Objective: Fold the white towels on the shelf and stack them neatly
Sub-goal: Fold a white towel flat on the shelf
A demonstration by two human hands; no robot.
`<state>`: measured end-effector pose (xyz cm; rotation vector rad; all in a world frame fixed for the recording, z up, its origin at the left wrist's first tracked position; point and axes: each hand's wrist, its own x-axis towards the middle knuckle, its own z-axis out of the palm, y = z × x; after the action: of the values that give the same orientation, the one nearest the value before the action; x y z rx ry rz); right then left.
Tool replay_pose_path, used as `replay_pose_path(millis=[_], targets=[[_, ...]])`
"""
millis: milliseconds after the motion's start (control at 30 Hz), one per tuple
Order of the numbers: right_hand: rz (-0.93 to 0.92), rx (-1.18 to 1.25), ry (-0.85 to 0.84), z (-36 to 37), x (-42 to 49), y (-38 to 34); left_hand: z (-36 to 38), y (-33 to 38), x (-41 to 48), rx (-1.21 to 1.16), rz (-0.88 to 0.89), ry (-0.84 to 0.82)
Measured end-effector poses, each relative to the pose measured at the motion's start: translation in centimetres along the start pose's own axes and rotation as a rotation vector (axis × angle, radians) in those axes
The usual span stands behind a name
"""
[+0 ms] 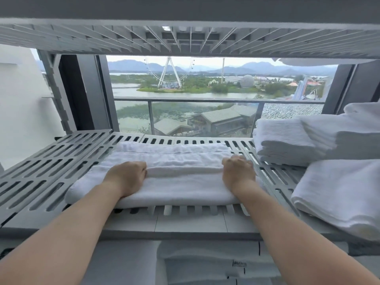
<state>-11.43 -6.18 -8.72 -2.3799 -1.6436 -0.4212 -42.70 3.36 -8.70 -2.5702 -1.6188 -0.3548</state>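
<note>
A white towel (174, 182) lies partly folded across the middle of the grey slatted shelf (51, 165). Its near half is doubled over, with a raised fold edge running left to right. My left hand (127, 177) grips that fold edge at its left end, fingers curled under the cloth. My right hand (238, 171) grips the same edge at its right end, knuckles up. At the right of the shelf a stack of folded white towels (304, 140) stands, and another folded towel (339, 192) lies in front of it.
The underside of an upper shelf (185, 38) hangs close above. A glass window and balcony rail (185, 99) stand behind the shelf. The left part of the shelf is bare slats. More white linen (205, 264) lies on the level below.
</note>
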Motion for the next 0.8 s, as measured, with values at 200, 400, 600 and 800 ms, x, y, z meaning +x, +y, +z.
replay_pose_path(millis=[200, 400, 600, 800], targets=[[-0.048, 0.177, -0.016, 1.1, 0.0, 2.0, -1.2, 6.9, 0.7, 0.036, 0.029, 0.07], [-0.092, 0.149, 0.199, 0.9, 0.0, 2.3, 0.7, 14.3, 2.3, 0.001, 0.118, -0.023], [-0.045, 0.178, 0.224, -0.4, 2.1, 1.6, 1.5, 13.3, 3.8, -0.039, 0.097, 0.105], [0.158, -0.038, -0.232, 1.1, 3.7, 0.9, 1.9, 12.1, 4.9, -0.167, 0.246, 0.013]])
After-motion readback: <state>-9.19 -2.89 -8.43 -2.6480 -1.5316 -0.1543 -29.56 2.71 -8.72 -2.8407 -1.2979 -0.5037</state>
